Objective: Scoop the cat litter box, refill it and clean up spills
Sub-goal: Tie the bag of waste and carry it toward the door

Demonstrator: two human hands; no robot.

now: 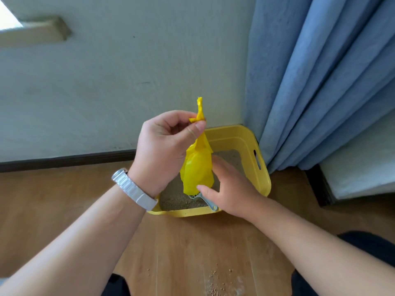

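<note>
My left hand (164,146) pinches the twisted neck of a small yellow plastic bag (196,167) and holds it up over the yellow litter box (245,139). The bag hangs down with a bulge at its bottom. My right hand (228,189) is beside the bag's lower part, fingers spread and touching or nearly touching it. A pale blue scoop (205,199) lies in the box with its handle on the near rim, partly hidden by my right hand. Beige litter (177,199) fills the box.
The box sits in a corner, against a white wall (106,82) with a dark baseboard, and a blue curtain (320,82) hangs on its right. Spilled litter grains (215,283) lie on the wooden floor near my knees.
</note>
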